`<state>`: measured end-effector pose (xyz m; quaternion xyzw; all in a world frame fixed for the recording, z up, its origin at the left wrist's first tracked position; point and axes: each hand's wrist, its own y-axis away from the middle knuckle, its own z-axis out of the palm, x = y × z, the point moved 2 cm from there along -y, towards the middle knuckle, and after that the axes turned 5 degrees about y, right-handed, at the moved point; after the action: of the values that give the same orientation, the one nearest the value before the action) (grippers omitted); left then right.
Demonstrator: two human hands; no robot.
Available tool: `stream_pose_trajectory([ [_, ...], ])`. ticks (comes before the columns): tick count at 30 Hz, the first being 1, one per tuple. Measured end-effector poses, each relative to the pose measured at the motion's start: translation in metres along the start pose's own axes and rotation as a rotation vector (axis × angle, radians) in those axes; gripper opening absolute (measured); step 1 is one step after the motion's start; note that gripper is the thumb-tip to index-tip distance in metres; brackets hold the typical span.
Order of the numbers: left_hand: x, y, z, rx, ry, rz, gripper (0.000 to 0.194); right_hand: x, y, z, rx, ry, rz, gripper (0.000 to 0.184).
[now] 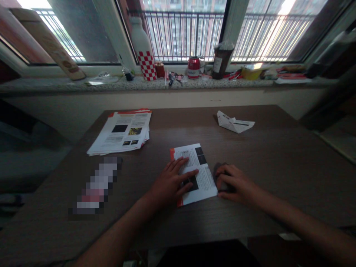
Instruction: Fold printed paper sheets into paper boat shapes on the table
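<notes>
1. There is one white paper rectangle with black print and orange-red bits on its edge (207, 178). It lies flat on the one brown wooden counter (267, 155). Call it the middle of the clock.
2. There are two bare hands. The left hand (178, 178) comes in from 7 o'clock and lies on the paper. Its grip is spread wide, palm down.
3. The right hand (232, 181) is at 3 o'clock, by the paper's right edge. Its fingers are curled. I can't tell if its grip is pinching the near right corner.
4. One folded white paper boat with print (236, 124) sits at 1 o'clock.
5. One pile of white printed sheets with red edges (125, 126) is at 10 o'clock. I can't count the sheets. Four pictures show on the top one.
6. One long, blurred thing (96, 187) lies at 9 o'clock.
7. On the one speckled stone sill (111, 86), one tall white bottle with red checks (143, 48) stands at 11 o'clock and one small red can (194, 68) at 12.
</notes>
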<state>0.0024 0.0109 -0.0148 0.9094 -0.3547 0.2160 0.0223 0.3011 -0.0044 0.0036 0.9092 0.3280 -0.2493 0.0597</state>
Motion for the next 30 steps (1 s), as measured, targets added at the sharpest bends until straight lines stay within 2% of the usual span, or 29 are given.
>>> stream_pose_trajectory([
  [7,0.001,-0.001,0.001,-0.004,-0.055,-0.043,0.057,-0.001,0.007,-0.007,-0.033,0.0,-0.056,0.018],
  [13,0.002,0.0,-0.001,0.028,-0.094,-0.086,0.05,0.007,0.004,-0.012,0.077,-0.037,0.0,0.017],
  [22,-0.001,0.0,0.0,0.023,-0.052,-0.037,0.05,0.022,-0.017,-0.022,0.074,0.004,0.088,0.016],
  [27,-0.002,-0.002,-0.004,-0.014,-0.009,-0.043,0.046,0.023,-0.031,-0.024,0.061,0.049,0.068,0.016],
  [30,-0.003,-0.002,-0.005,0.005,0.009,-0.044,0.048,0.022,-0.039,-0.023,0.1,0.075,0.001,0.017],
])
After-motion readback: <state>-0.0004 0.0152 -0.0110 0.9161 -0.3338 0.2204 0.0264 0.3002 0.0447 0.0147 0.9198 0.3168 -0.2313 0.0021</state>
